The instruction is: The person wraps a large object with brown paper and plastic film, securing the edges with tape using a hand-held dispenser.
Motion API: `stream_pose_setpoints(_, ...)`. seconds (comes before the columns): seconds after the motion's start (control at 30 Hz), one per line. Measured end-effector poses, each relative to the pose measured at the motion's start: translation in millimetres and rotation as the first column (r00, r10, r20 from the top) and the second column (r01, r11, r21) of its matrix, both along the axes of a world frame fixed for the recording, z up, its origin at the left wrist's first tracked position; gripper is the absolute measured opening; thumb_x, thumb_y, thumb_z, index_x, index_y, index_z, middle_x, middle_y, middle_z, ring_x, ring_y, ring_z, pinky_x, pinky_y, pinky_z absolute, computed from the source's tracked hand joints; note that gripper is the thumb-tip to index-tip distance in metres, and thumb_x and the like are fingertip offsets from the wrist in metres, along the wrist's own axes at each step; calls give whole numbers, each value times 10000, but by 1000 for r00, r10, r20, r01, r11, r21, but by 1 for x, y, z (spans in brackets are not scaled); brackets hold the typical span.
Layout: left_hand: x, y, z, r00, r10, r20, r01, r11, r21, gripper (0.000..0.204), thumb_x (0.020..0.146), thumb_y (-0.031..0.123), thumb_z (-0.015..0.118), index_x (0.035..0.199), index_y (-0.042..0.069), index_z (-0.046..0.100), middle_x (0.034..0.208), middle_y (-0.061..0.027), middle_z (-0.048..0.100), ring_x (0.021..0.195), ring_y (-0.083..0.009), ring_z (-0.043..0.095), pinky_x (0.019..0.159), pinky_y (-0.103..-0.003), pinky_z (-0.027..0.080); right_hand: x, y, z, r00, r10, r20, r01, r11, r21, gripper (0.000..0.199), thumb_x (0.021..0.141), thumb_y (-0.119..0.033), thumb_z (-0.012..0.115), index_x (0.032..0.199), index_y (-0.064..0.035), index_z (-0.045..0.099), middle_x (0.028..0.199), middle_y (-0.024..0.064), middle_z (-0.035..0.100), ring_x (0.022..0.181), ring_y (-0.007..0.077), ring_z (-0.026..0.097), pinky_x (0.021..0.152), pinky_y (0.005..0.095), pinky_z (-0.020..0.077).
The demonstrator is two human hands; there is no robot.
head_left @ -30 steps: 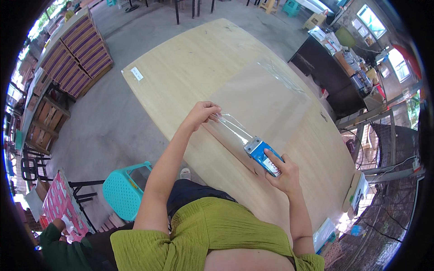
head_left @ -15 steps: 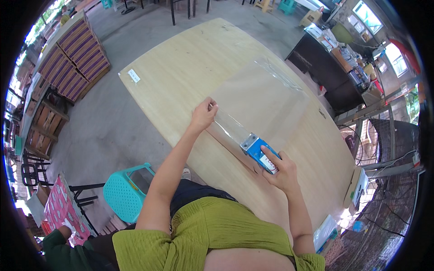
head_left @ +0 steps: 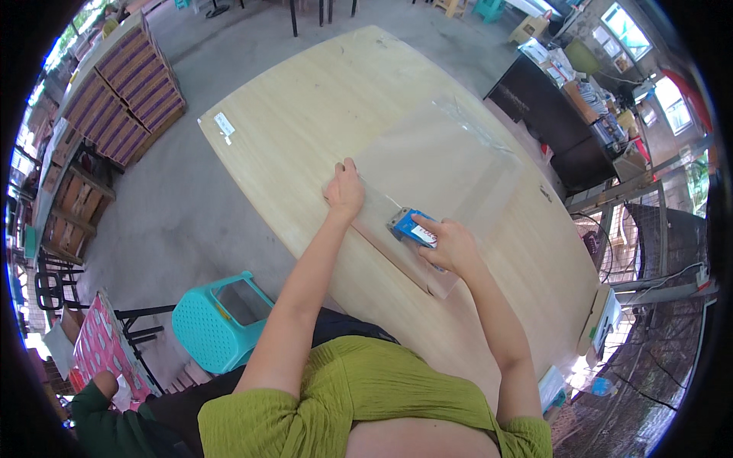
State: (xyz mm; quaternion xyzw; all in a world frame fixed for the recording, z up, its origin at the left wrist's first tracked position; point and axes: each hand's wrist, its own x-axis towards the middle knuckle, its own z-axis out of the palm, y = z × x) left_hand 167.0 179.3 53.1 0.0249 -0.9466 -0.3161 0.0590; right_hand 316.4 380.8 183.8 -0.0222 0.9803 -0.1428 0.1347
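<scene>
Surroundings: a long pale wooden bench [head_left: 305, 114] stands on a grey concrete floor [head_left: 168, 206]. A turquoise plastic stool [head_left: 217, 320] sits by the person's left leg. Stacks of purple-striped cartons [head_left: 126, 95] rest on a wooden pallet at the upper left. A dark cabinet [head_left: 550, 114] with clutter on top stands beyond the far right edge of the bench.
In the way: nothing lies between the hands and the sheet; the right hand covers part of the blue tool.
Counts: one clear sheet, one blue tool, one small white label [head_left: 224, 124] near the bench's left corner, one stool. Another person in a dark green sleeve [head_left: 103, 427] sits at the lower left, beside a pink patterned cloth [head_left: 99, 343].
Sheet: a large clear plastic sheet [head_left: 450, 160] lies flat on the bench, glossy and see-through, its far edge slightly crinkled.
Blue tool: a small blue block with a white label [head_left: 410, 227], perhaps a scraper; the view is too small to be sure. It rests on the sheet's near edge.
Left hand [head_left: 345, 191]: pressed flat, palm down, on the sheet's near left corner.
Right hand [head_left: 450, 246]: fingers curled over the blue tool, gripping it.
Hands: apart, both at the sheet's near edge.
</scene>
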Motion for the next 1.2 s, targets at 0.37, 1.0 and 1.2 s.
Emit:
stream_pose_setpoints(0.37,10,14,-5,981,37,-191,-85,965,-249,314,935,220,583,1220,104,520,1352,-170,491,1241,-360,503,1002,-694,290,-18,8,-10,995,16,100,-15,1000,-19,651,719,-285,671,1365,-330,601,1004,173,704,930,361,677,822,470,552)
stream_pose_setpoints(1.0,40,-24,-14,806,-592,-19,546,754,-366,535,1007,510,441,1525,413,352,1632,0,271,1493,-271,272,1192,-582,187,-32,11,20,886,323,332,-393,904,170,553,692,-340,737,1220,-181,700,991,173,718,943,356,688,817,468,555)
stream_pose_setpoints(1.2,43,-33,-13,810,-583,-63,529,774,-348,520,1010,504,438,1516,407,372,1629,-33,273,1487,-288,280,1184,-599,193,20,49,30,820,220,528,-406,874,266,610,614,-342,741,1207,-201,725,843,166,722,822,323,705,747,447,559)
